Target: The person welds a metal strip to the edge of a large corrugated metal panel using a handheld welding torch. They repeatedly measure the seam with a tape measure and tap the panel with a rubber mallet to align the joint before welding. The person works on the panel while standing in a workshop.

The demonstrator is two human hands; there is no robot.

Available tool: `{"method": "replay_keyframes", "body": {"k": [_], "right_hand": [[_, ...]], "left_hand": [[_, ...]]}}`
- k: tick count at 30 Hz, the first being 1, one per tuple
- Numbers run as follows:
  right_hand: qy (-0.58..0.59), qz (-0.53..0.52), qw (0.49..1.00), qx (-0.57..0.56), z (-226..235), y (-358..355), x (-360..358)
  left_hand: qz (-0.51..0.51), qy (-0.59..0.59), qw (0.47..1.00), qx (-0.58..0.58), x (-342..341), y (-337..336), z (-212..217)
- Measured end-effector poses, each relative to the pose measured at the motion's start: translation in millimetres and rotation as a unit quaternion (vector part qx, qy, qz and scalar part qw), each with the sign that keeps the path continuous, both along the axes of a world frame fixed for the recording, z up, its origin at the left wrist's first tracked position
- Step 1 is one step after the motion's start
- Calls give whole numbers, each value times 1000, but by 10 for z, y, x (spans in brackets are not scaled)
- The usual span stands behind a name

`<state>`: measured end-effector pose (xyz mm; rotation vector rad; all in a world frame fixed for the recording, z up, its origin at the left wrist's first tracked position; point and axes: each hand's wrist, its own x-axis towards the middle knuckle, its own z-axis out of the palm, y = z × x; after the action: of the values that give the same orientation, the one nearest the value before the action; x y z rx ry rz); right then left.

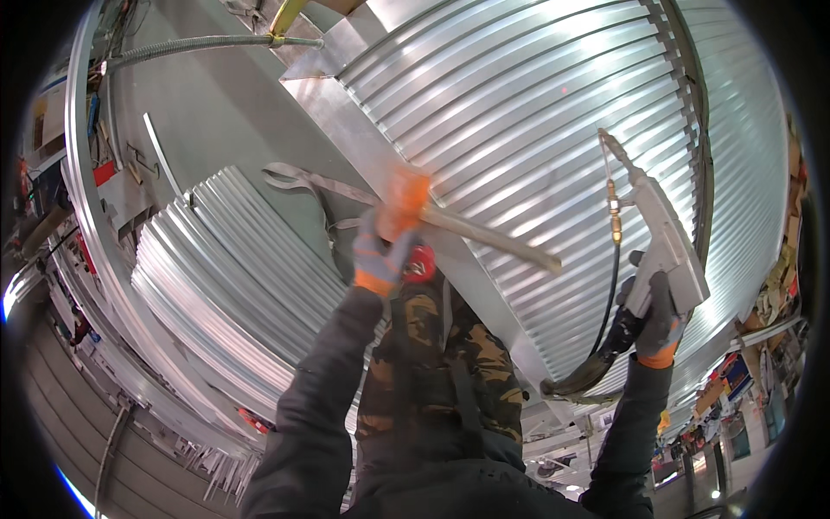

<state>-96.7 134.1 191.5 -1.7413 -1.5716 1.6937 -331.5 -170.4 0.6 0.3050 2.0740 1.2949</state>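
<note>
My gloved left hand (pixel 378 253) is closed round the orange head of a mallet (pixel 497 235), blurred by motion. The mallet's pale handle points right, over the edge of a ribbed metal panel (pixel 510 104). In my gloved right hand (pixel 654 316) is a grey handheld laser welding gun (pixel 664 229), its fingers wrapped round the grip. The gun's narrow nozzle is tilted up and away over the panel's right part. A thin black hose with a brass fitting (pixel 615 212) runs down beside it. A small red light dot shows on the ribs farther off.
A stack of ribbed metal strips (pixel 233 268) lies at left. A grey strap (pixel 320 186) lies between it and the panel, near a red-toed shoe (pixel 420 264). A corrugated conduit (pixel 199 48) crosses the far left. A thick dark cable (pixel 696 112) runs along the panel's right side.
</note>
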Motion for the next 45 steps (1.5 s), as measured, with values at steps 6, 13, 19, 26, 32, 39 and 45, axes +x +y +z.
{"method": "replay_keyframes", "body": {"k": [6,13,19,26,32,39,45], "right_hand": [[24,2,1000,12,89,7,65],[46,11,998,-44,73,-200,169],[107,30,989,-96,74,-344,144],[88,79,991,-58,39,-391,256],[-17,176,984,34,-124,-450,305],[-39,230,971,-47,-261,-442,63],[-23,195,967,-160,-532,-113,-116]], "left_hand": [[-370,-4,913,-169,937,446,87],[-437,5,877,-198,1268,739,128],[-495,123,831,-220,1061,938,131],[-252,287,913,-141,-500,515,225],[-380,649,638,-165,-2176,2339,262],[-544,434,631,-342,-2378,2889,271],[-529,416,649,-356,-2207,2904,318]]}}
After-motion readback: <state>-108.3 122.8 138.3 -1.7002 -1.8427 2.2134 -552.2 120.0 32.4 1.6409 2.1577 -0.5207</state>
